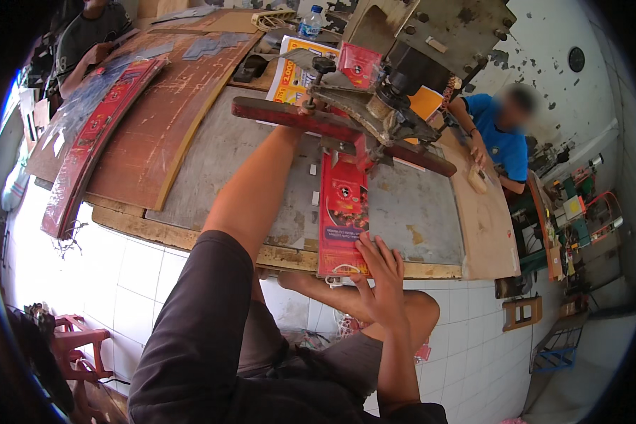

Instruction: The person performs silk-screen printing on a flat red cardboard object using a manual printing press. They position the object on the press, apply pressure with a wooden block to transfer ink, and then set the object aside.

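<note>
A long red printed packaging strip point(344, 205), perhaps a flat bag or a stack of them, lies on the grey metal plate under a press. Its near end, with a white cord loop, reaches the table's front edge. My right hand point(383, 277) rests on that end, fingers stretched out over its right side. My left arm reaches up to the red crossbar point(275, 113) of the press; of my left hand point(294, 133) only the wrist part shows, its fingers hidden behind the bar. The press's metal head point(403, 127) stands above the strip's far end.
To the left, a long bundle of red packaging point(99, 141) lies on a brown board point(145, 134). Printed sheets point(290, 74), a red packet point(359, 63) and a water bottle point(311, 22) sit behind the press. One person works at the right, another at the far left. A red stool point(85, 346) stands lower left.
</note>
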Demonstrator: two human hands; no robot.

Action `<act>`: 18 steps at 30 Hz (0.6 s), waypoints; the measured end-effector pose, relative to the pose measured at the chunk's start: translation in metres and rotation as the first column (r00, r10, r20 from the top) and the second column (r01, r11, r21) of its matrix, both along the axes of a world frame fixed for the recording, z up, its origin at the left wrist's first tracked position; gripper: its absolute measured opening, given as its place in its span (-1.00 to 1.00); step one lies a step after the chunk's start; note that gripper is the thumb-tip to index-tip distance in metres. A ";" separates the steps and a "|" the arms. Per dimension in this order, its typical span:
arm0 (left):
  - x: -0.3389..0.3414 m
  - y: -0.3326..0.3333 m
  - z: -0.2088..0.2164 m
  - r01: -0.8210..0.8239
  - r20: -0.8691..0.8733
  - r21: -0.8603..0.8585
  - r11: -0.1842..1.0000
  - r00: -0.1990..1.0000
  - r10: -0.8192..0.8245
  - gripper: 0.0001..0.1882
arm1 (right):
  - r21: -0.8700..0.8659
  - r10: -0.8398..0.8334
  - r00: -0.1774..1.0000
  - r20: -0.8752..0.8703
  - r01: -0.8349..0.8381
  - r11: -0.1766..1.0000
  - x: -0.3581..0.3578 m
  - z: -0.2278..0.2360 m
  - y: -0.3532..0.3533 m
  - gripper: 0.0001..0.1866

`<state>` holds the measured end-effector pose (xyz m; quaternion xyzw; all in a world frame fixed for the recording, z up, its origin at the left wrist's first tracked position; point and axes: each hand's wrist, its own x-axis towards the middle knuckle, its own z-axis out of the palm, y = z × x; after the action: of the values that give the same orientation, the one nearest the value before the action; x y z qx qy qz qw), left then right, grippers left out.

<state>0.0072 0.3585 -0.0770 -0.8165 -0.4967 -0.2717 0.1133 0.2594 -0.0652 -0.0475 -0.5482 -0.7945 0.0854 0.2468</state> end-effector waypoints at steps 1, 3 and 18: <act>-0.001 0.000 0.000 0.001 0.000 -0.003 1.000 1.000 -0.001 -0.49 | 0.010 0.003 1.000 0.022 -0.003 1.000 0.000 0.001 0.002 -0.32; -0.002 0.000 -0.001 0.005 -0.003 -0.009 1.000 1.000 -0.005 -0.48 | 0.028 0.003 0.998 0.057 -0.005 1.000 -0.002 0.000 0.006 -0.34; -0.001 0.003 -0.010 0.004 -0.036 -0.086 0.996 0.999 -0.007 -0.47 | 0.050 0.026 0.996 0.083 -0.031 0.998 0.006 0.003 0.036 -0.33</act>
<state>0.0061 0.3615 -0.0870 -0.8268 -0.5036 -0.2354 0.0863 0.2656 -0.0293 -0.0443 -0.5333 -0.8137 0.0458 0.2268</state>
